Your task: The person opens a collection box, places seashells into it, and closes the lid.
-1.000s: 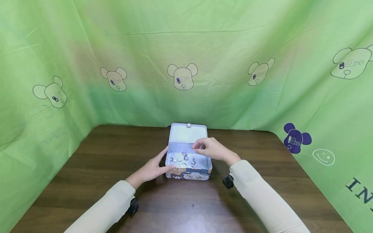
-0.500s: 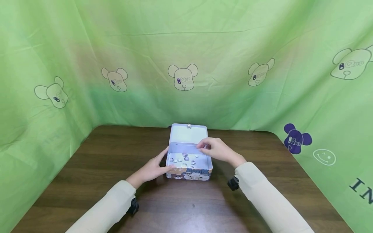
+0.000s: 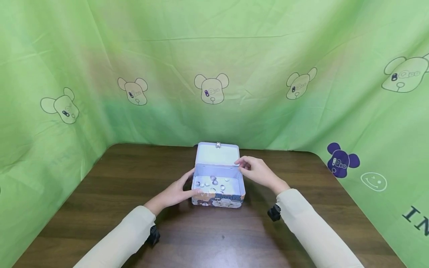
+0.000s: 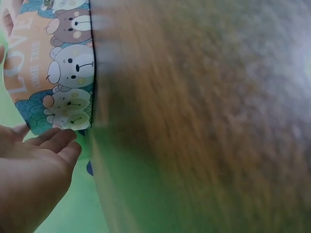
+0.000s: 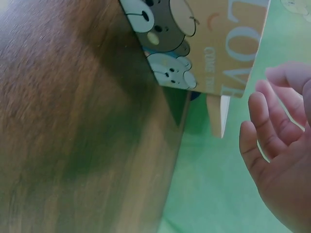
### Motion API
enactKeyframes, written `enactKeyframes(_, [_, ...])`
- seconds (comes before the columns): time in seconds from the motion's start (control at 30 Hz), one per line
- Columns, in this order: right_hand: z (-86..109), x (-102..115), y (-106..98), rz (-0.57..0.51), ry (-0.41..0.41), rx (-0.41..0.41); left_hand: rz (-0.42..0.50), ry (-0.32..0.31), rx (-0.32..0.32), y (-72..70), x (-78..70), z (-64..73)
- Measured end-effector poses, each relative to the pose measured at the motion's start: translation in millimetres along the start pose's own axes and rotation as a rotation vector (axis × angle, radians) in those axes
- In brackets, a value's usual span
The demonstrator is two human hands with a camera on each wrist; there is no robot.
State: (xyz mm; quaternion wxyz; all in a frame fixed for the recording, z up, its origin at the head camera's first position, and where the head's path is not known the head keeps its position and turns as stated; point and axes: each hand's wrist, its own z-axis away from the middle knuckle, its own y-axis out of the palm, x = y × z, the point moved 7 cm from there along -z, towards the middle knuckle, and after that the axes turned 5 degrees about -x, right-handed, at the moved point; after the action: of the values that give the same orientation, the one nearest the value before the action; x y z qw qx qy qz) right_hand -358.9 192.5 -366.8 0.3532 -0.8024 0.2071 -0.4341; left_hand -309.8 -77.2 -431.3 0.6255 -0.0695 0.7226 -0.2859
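Note:
In the head view a tin box [image 3: 226,202] printed with cartoon bears stands with its hinged lid [image 3: 217,154] raised. Several small shiny rounded pieces [image 3: 215,182], some clear and some purplish, are scattered on its pale floor. My left hand [image 3: 174,193] rests at the box's left side, thumb on the front rim, fingers extended along the side wall. Relaxed fingers [image 4: 58,141] meet the box end in the left wrist view. Over the right rear edge hovers my right hand [image 3: 258,172], its fingers loosely bent; the right wrist view shows nothing in them.
The dark brown wooden table [image 3: 134,167] extends around the box. A green curtain [image 3: 167,111] with bear prints hangs behind and along both sides. The raised lid leans back towards the curtain, near the table's far edge.
My right hand has moved right, from above the box's inside to its right edge. A small pale piece shows on the box floor where that hand was. The left hand stays put.

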Motion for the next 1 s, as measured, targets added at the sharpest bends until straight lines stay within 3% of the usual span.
enactKeyframes(0.2, [2.5,-15,-4,-0.003,0.043,-0.079,0.080,0.023,-0.052,-9.7,-1.4,-9.1])
enactKeyframes(0.5, [8.2,-39,-5,-0.027,0.168,-0.147,0.153,-0.021,-0.193,-20.7,3.4,-31.7])
enactKeyframes(0.63, [10.1,-49,0,-0.050,0.222,-0.138,0.222,-0.058,-0.254,-24.8,11.5,-43.3])
enactKeyframes(0.87, [10.1,-62,12,-0.105,0.309,-0.103,0.442,-0.145,-0.285,-22.9,27.7,-58.3])
enactKeyframes(1.0, [9.3,-66,20,-0.184,0.364,-0.091,0.508,-0.181,-0.297,-16.6,35.0,-65.7])
